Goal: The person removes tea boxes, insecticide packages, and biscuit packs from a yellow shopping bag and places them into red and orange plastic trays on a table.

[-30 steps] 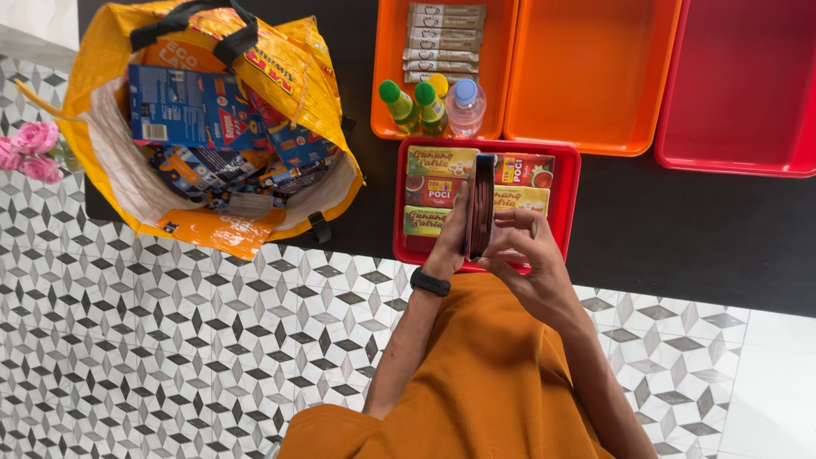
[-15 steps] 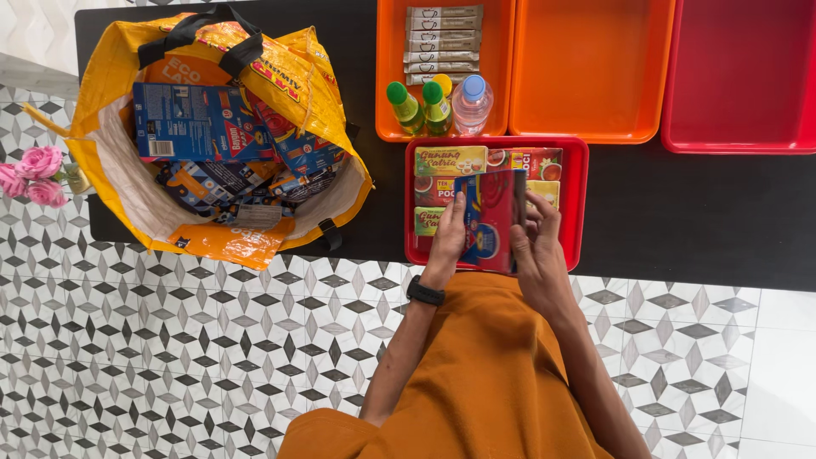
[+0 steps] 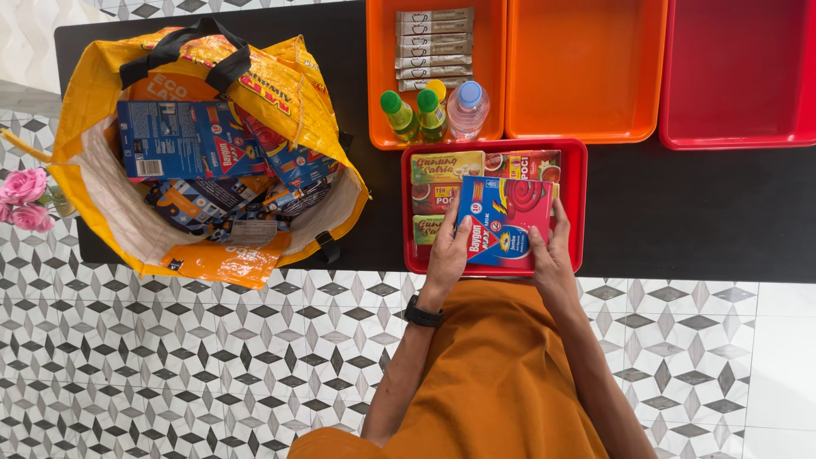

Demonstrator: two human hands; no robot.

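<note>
A flat blue and red box (image 3: 503, 220) lies face up in a small red tray (image 3: 579, 204) on the black table (image 3: 697, 212). My left hand (image 3: 445, 255) grips its left edge and my right hand (image 3: 552, 252) grips its right edge. Under and beside the box, several green, yellow and red packets (image 3: 446, 167) fill the tray's far and left parts. A dark watch sits on my left wrist.
A yellow shopping bag (image 3: 280, 93) with blue boxes (image 3: 183, 146) stands open at the left. An orange tray (image 3: 382, 68) holds sachets (image 3: 435, 47) and small bottles (image 3: 432, 112). Another orange tray (image 3: 586, 68) and a red tray (image 3: 735, 72) lie beyond. Pink flowers (image 3: 24, 197) are at far left.
The box was held on edge above the red tray a second ago. It has since been turned flat and lowered onto the packets, with both hands still on it.
</note>
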